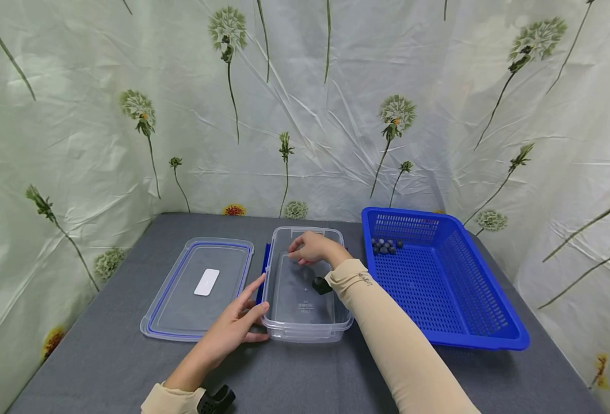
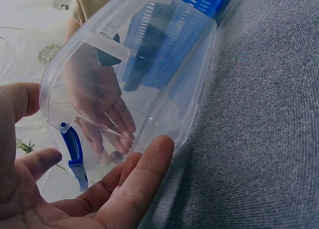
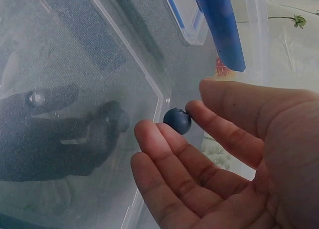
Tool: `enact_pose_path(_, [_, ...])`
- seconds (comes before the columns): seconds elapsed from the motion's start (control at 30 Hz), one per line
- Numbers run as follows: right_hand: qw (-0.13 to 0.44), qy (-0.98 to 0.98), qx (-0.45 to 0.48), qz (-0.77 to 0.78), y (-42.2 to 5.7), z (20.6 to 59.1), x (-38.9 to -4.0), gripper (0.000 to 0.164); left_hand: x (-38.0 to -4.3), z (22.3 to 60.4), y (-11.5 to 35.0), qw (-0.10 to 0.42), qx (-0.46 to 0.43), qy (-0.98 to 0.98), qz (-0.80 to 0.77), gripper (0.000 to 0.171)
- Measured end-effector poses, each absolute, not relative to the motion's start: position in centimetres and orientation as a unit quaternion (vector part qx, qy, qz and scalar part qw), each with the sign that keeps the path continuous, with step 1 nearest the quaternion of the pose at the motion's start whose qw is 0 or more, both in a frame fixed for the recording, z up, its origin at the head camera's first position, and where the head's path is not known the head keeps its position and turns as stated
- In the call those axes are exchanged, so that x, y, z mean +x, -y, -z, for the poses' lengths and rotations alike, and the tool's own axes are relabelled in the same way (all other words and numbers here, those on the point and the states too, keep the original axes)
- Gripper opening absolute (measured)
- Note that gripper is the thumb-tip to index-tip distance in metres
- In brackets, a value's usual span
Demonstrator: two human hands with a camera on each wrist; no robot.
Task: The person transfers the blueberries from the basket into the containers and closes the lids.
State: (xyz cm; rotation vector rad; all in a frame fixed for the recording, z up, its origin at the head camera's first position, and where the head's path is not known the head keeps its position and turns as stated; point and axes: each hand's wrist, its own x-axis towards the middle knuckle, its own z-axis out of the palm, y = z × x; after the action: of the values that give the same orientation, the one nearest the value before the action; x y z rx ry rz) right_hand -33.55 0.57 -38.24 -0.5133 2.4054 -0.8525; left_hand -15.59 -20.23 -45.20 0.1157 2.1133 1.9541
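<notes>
A clear plastic food container [image 1: 305,332] with blue side latches sits lidless on the table. My right hand [image 1: 312,248] is inside its upper part, toward the far end. Between its fingertips it holds a single blueberry [image 3: 177,121], which also shows through the clear wall in the left wrist view. My left hand [image 1: 232,325] rests against the container's left side, its fingers spread along the wall by the blue latch [image 2: 73,145]. More blueberries [image 1: 384,248] lie in the far left corner of the blue basket [image 1: 496,343] to the right.
The clear lid [image 1: 180,313], with a blue seal and a white label [image 1: 207,282], lies flat left of the container. A grey cloth [image 1: 305,379] covers the table. Behind it hangs a flower-patterned sheet [image 1: 336,126].
</notes>
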Motion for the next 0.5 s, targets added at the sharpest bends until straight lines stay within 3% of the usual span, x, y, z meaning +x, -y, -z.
enact_pose_path(0.5, [0.27,-0.882,-0.205,0.327,-0.95,37.74,-33.56,0.037,-15.9,45.55,20.24,0.136,0.046,-0.726,-0.673,0.068])
